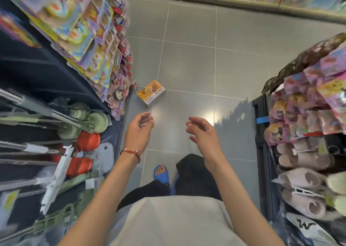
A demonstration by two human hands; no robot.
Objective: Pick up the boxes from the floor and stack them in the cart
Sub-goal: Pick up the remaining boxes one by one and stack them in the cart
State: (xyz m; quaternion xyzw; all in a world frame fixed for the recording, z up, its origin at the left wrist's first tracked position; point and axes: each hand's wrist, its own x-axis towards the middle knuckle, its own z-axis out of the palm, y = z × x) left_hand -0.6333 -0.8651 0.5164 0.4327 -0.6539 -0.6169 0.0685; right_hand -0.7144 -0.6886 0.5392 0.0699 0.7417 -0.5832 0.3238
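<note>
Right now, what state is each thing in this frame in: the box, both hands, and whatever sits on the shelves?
box: lying on the gray floor tiles beside the left shelf's base, untouched.
left hand: empty, fingers curled, held above the floor short of the box.
right hand: empty, fingers loosely open.
slippers: stacked on the right shelf.
packets: hanging on the left rack.
Cart: not in view.

Bright, even indoor light. Glare patch on the grey floor tiles, jagged shadow just right of it. Strong fisheye bend at edges. Motion blur smears left shelf goods and right display; centre sharper.
</note>
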